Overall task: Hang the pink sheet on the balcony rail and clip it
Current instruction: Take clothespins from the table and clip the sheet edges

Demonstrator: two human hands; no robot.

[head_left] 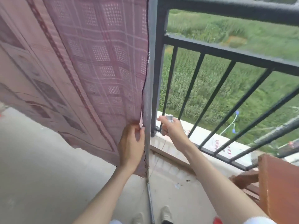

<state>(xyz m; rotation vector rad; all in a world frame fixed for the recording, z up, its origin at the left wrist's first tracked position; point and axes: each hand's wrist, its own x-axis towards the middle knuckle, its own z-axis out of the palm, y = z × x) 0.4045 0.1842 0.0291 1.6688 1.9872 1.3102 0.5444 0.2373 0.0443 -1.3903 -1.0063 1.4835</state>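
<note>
While the pink sheet (84, 65) hangs down across the whole nine-to-twelve o'clock side of the view, its right edge runs straight along a grey pole (149, 88) that stands beside the black balcony rail (226, 50). The checked weave faces us, a plainer bordered panel trailing off toward nine o'clock above the concrete floor (40, 175).

Down at centre, the left hand (131, 143) is on the cloth's lower right edge, fingers curled and pinching the fabric right against the pole. A sliver of something pale shows at the fingertips, too small to name.

Just past the pole, toward one o'clock of that hand, the right hand (171, 126) is raised with fingers wrapped round a small whitish-grey clip (169, 118), its top poking out above the knuckles. Whether the clip's mouth is spread, I cannot tell. The two hands sit near one another, the pole between them, not touching.

The rail's dark bars fan out from twelve to three o'clock, green field (226, 88) behind them, and its post foot rests on a pale ledge (194, 135). On that ledge, toward three o'clock, lies a white bag with red print (216, 144). At four o'clock a reddish-brown wooden piece (278, 183) juts in. At six o'clock, two shoes (165, 213) flank the pole's lower end.
</note>
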